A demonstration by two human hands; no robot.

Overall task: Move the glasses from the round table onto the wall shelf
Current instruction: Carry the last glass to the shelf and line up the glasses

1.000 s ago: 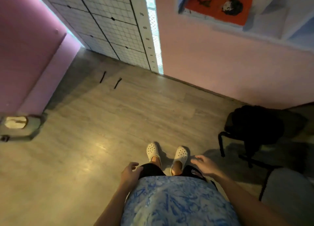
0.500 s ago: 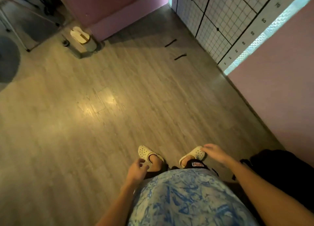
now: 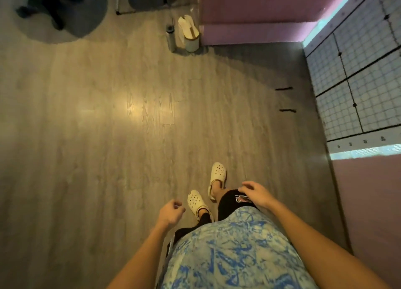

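No glasses, round table or wall shelf show in the head view. I look down at a grey wood floor [image 3: 108, 158] and my own feet in white clogs. My left hand [image 3: 170, 212] hangs at my side with fingers loosely curled and nothing in it. My right hand [image 3: 255, 193] hovers over my right thigh, fingers spread, holding nothing.
A small white bin [image 3: 191, 35] and a grey bottle [image 3: 170, 36] stand by the pink wall [image 3: 249, 6] ahead. A gridded wall panel [image 3: 358, 82] fills the right. Two black strips [image 3: 284, 89] lie on the floor. A round grey rug [image 3: 86, 23] with a chair base lies top left.
The view has swung left: the gridded panel slid to the right edge, the bin moved to top centre, the black chair left view. My feet have stepped apart; both hands stay empty.
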